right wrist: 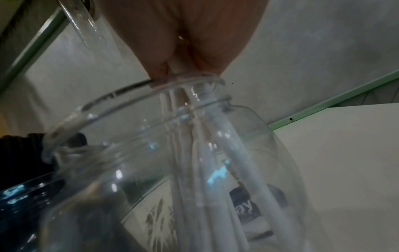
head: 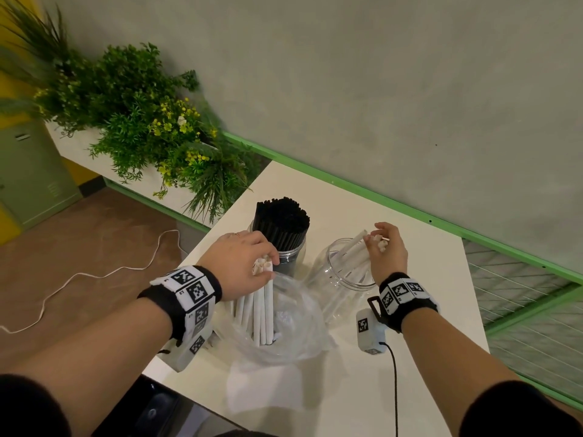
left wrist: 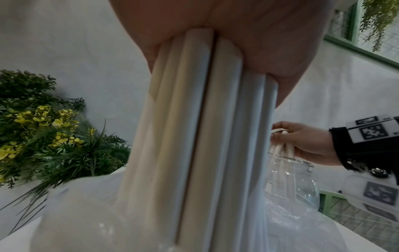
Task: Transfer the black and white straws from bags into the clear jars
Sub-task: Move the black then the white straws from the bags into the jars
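Note:
My left hand (head: 249,266) grips the top of a bundle of white straws (head: 260,310) that stands upright in a clear plastic bag (head: 293,329). The left wrist view shows the same bundle of white straws (left wrist: 202,136) close up under the palm. My right hand (head: 386,250) holds several white straws (head: 356,250) by their upper ends, their lower ends down inside the clear jar (head: 344,279). From the right wrist, those white straws (right wrist: 215,179) run down through the clear jar (right wrist: 151,170). A second jar (head: 291,257) behind my left hand is packed with black straws (head: 280,222).
The white table (head: 347,389) ends just left of the bag and close to my body. A green-framed rail (head: 394,203) and grey wall run behind it. Leafy plants with yellow flowers (head: 151,127) stand at the back left. A white cord (head: 94,272) lies on the brown floor.

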`<state>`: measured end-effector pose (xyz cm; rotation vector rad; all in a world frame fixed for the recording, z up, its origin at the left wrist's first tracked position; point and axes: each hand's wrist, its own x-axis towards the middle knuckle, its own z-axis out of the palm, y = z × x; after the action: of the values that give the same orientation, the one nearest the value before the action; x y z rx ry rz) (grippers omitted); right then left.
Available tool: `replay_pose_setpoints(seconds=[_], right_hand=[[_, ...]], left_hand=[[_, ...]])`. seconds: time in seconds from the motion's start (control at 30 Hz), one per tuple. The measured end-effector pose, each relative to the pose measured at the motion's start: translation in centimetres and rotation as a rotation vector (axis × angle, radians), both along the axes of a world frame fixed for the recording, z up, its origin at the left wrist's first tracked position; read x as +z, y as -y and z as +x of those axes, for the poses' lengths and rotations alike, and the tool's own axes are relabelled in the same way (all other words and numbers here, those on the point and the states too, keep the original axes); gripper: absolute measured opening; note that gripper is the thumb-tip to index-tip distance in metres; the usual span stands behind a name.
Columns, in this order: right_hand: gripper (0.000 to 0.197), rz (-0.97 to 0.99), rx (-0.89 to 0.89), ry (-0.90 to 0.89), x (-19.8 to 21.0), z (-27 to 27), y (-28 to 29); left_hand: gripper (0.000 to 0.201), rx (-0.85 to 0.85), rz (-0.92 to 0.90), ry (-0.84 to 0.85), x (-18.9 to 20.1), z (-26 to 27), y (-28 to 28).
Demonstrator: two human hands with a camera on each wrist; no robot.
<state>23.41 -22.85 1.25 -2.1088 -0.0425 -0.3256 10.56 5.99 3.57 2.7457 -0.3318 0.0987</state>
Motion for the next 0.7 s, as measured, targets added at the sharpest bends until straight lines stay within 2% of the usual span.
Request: replay_pose_setpoints(seconds=[0.33,0.53,0.7], right_hand=[[0.016,-0.128,0.026,0.008,-0.3,1.5,0.2],[0.028,-0.206,0.092,-0.034,-0.3,1.3,0.5],[0.039,-0.184,0.074,0.142,2.4,-1.0,-0.3]], left_hand=[[0.042,0.013,-0.005,-0.022,0.2,-0.2,0.0],[0.042,0.013,-0.003,-0.028,0.2,-0.3,-0.1],[0.043,0.002,-0.006,-0.016,0.2,-0.3,-0.2]])
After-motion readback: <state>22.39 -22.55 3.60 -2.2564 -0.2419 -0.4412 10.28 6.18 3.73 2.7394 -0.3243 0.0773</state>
